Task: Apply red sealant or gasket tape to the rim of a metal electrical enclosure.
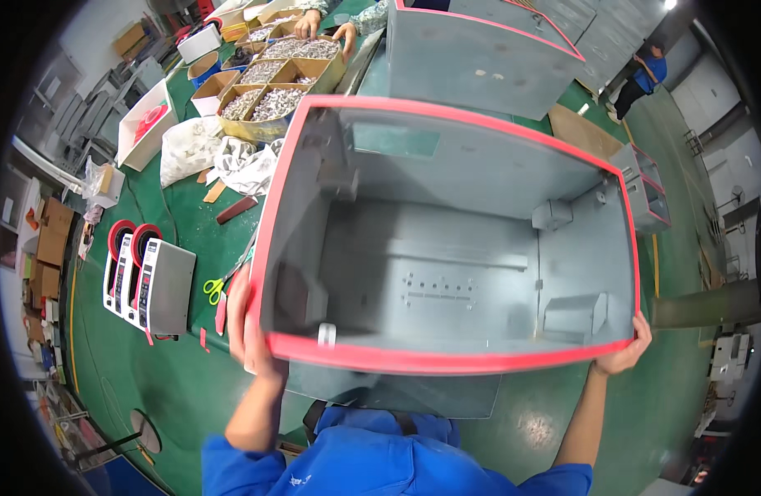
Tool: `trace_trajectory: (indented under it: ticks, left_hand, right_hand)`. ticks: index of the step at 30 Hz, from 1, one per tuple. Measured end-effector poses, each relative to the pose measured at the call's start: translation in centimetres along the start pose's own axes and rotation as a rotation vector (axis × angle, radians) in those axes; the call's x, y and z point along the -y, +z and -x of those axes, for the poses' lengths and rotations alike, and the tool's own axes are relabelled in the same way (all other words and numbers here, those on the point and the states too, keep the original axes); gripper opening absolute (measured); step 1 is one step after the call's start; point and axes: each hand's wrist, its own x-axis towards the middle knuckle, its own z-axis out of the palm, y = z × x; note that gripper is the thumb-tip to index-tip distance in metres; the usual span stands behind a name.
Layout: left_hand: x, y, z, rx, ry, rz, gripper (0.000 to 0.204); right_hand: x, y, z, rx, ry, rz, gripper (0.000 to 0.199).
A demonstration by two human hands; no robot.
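The person held a big grey metal box (447,248), open side up, its rim edged all round in red tape. It sat at the near edge of the green table (190,240), filling most of the view. The left hand (246,326) had its grip closed on the box's near left corner, fingers wrapped over the red rim. The right hand (629,351) gripped the near right corner the same way.

To the left of the box stood two white tape dispensers (149,281) with red rolls on top, side by side. Between them and the box lay yellow-handled scissors (213,288), just beside the left hand. Farther back on the table lay crumpled white plastic bags (215,157) and a small brown block (236,209). Behind those stood cardboard trays (269,95) split into compartments and filled with small silvery parts; another person's hands (327,29) rested among them at the far end. An open white carton (145,124) with something red inside stood at the table's left edge.

A second grey box (480,58) with a red edge stood behind the first, and a smaller one (645,194) on the right. A flat brown cardboard sheet (583,132) lay between them. Someone in blue (641,78) crouched on the green floor far right.
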Motion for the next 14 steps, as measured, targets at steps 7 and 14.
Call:
trace_trajectory:
  ticks: [7,14]
  left_hand:
    - [7.9,11.4,-15.4,-0.074,0.126,0.342,0.03]
    - [11.6,11.7,-21.2,-0.131,0.528,-0.297,0.027]
  right_hand:
    - [-4.0,13.8,-7.3,-0.095,-0.032,0.11,0.033]
    - [-3.1,20.5,-8.9,-0.114,-0.193,0.116,0.029]
